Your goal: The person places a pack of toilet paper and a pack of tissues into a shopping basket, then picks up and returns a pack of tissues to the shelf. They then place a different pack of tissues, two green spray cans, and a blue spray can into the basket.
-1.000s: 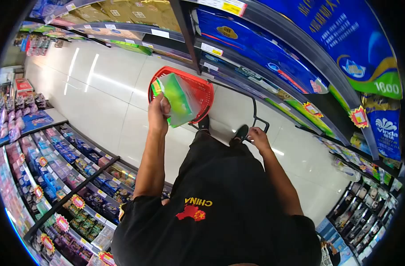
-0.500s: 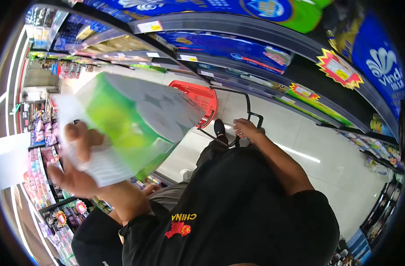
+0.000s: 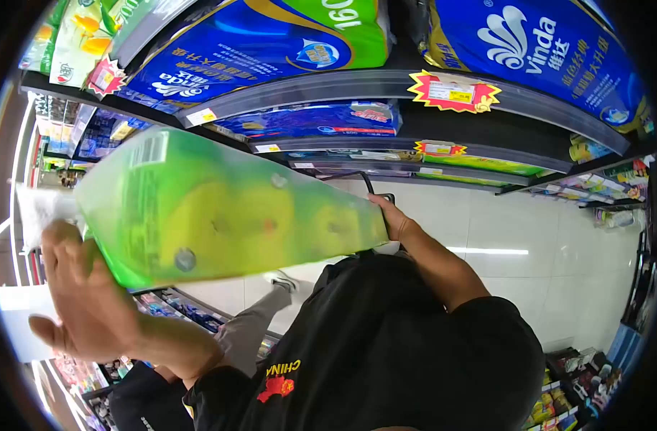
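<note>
A large green and yellow plastic-wrapped pack of paper rolls (image 3: 235, 215) hangs at my left, stretched across the view and blurred by motion. My left hand (image 3: 91, 294) has its fingers hooked at the pack's white plastic end (image 3: 44, 212), with the thumb sticking out. My right hand (image 3: 391, 218) is closed round the black pull handle (image 3: 368, 183) of a rolling basket, low in front of me. The basket itself is hidden behind the pack.
Shelves ahead hold blue Vinda packs (image 3: 529, 50) above a grey shelf edge (image 3: 299, 90) with star-shaped price tags (image 3: 454, 92). A person in grey trousers (image 3: 253, 323) stands close at my left. Pale floor tiles (image 3: 515, 280) extend to the right.
My left hand has turned the pack so its printed side faces up and its far end reaches towards my right hand. The view has shifted along the shelf; the red basket is now covered.
</note>
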Motion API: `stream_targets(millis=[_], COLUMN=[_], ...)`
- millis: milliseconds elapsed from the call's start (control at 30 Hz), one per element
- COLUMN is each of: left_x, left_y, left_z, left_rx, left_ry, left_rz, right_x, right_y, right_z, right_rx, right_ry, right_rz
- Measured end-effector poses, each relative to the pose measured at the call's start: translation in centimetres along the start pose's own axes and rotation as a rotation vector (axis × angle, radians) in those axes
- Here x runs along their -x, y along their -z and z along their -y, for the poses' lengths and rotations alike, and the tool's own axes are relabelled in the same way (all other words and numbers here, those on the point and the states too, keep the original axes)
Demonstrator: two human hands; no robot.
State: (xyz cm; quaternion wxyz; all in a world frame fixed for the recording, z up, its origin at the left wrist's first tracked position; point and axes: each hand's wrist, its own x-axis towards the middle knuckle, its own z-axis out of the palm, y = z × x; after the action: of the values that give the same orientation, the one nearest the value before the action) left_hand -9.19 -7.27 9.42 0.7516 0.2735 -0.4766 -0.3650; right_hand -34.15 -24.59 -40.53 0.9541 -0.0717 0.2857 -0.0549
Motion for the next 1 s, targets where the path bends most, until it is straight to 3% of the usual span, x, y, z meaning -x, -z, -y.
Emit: stream_targets(millis=[67,200,367,400,667,767,1000], left_x=[-1.7,-3.1,-2.6,-2.5,1.3,3.9,8.1], left_y=[1.2,3.4,7.4,6.9,13.9,16.4,10.1], left_z=[1.5,2.9,3.7,4.5,5.6,7.0,15.7], left_rx=[-0.024,-0.167,-0.148,-0.205,-0.100,-0.077,-0.222], left_ry=[-0.092,-0.013,0.068,0.026,0.166,0.239,0.425], left_rz=[-0.102,-0.149,-0.292,-0.432,-0.590,-0.545,-0.968], right_x=[0.9,2.6,4.3,4.7,8.8,10.5,16.3], right_y=[0.1,0.2,1.2,1.3,2.5,4.0,9.5], right_z=[0.1,2.9,8.2,9.1,12.6,12.9,9.8], right_rx=[0.038,0.120,0.387,0.412,0.555,0.546,0.431], right_ry=[0.050,0.053,0.157,0.150,0.187,0.222,0.232], right_rz=[0.035,0.079,-0.213,-0.228,-0.313,-0.399,-0.593])
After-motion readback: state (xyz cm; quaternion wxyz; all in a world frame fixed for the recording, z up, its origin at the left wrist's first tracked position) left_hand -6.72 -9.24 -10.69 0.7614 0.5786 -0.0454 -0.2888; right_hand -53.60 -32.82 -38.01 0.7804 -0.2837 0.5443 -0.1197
